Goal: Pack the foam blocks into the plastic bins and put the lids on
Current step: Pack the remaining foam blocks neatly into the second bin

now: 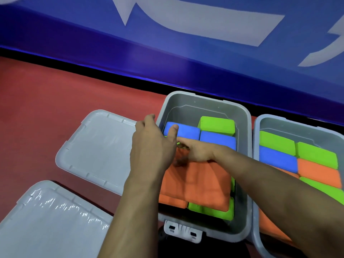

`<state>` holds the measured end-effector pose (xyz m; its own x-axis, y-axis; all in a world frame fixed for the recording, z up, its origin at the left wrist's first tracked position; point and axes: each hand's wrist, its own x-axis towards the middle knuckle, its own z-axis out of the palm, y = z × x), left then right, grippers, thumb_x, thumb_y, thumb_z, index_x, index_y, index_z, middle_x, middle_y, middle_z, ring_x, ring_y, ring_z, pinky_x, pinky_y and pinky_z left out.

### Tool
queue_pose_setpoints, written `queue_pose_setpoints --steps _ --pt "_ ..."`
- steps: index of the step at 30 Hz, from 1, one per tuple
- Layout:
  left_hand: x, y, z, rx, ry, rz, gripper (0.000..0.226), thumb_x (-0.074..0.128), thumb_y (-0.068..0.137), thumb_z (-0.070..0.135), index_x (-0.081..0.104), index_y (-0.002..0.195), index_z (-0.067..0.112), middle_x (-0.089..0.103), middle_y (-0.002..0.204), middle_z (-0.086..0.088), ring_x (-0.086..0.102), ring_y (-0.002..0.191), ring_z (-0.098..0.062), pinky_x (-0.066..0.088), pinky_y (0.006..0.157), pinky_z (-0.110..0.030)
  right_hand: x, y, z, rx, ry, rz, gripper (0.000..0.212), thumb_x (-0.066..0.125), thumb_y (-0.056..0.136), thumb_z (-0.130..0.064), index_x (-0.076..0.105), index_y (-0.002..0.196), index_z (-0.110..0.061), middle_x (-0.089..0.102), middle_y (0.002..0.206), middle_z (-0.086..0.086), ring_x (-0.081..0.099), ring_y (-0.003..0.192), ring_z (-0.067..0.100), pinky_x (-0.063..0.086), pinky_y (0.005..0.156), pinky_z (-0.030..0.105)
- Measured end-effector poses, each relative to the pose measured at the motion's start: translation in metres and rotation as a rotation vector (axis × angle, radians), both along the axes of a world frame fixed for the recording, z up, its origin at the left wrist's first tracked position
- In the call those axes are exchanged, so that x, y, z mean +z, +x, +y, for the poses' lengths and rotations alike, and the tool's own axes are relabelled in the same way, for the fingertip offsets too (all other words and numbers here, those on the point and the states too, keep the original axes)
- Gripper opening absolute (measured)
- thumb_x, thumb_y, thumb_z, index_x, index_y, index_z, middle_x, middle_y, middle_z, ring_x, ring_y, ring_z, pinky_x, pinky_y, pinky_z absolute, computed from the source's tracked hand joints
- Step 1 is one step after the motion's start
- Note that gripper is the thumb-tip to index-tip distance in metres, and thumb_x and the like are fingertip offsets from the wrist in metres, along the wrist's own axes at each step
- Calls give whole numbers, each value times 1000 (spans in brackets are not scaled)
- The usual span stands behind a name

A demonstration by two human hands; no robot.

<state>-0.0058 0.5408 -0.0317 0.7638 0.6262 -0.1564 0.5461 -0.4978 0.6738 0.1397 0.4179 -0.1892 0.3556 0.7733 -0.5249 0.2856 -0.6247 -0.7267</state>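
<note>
Grey translucent plastic throughout: two lids lie flat on the red surface (46, 94) at left, the near lid (50, 222) at the lower left corner, the far lid (96, 151) beyond it and just beside the middle bin. Left hand (152, 144) reaches over the left wall of the middle bin (243, 164); fingers relaxed and spread, not curled round anything, thumb tip touching the top of a blue block (184, 132) at the bin's far left. Right hand (197, 152) crosses in from the right, forearm over the bin's right rim; it lies low on the far edge of the top orange block (204, 185), fingers hidden partly behind the left hand, so cannot tell whether it pinches the block or only presses on it. Middle bin contents: a green block (217, 125) at the far right, a second blue block (218, 141) just in front of it, the large orange block tilted slightly across the near half, another orange block (172, 202) and a green block edge (212, 211) showing beneath it. Bin latch (183, 230) at the near rim hangs open. Right bin (257, 131) stands just beside the middle one, walls nearly touching, cut off by the frame edge; it holds green, blue and orange blocks (297, 161) packed flat in two columns, level near the rim. Neither bin carries a lid. Blue wall with white markings (186, 25) runs behind the surface.
</note>
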Motion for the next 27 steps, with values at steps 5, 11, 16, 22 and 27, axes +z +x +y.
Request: queue_pose_setpoints --steps 5,11,16,22,27 --pt "1 -3 3 -4 -5 9 66 57 95 53 37 149 20 42 146 -7 52 125 -29 40 87 -35 22 -10 -10 3 37 -24 66 86 76 -31 45 125 -46 65 114 5 65 107 24 52 99 45" --pt "7 -10 15 41 -104 62 85 59 87 67 32 153 21 37 153 -8 45 136 -30 41 101 -42 91 -8 -40 -160 154 -103 99 93 69 -31 35 149 -39 53 129 -13 64 103 0 52 95 19" --pt "21 -13 10 -29 -462 24 120 78 65 71 20 159 24 31 158 0 44 136 -19 40 103 -34 137 1 -62 -342 338 -44 88 91 70 -13 44 143 -30 59 135 -11 60 119 1 52 96 23" --pt "14 -9 6 -48 -397 -137 88 95 61 42 37 127 34 58 113 13 61 105 -16 54 90 -39 164 6 -60 -252 283 -152 97 94 67 -18 34 142 -31 50 134 -14 55 116 -10 47 97 19" --pt "14 -8 4 -93 -178 -240 90 93 61 41 35 130 39 56 121 10 59 108 -17 53 87 -43 203 10 -33 41 269 -564 102 87 69 -52 30 152 -43 33 155 -20 27 142 -3 16 115 18"
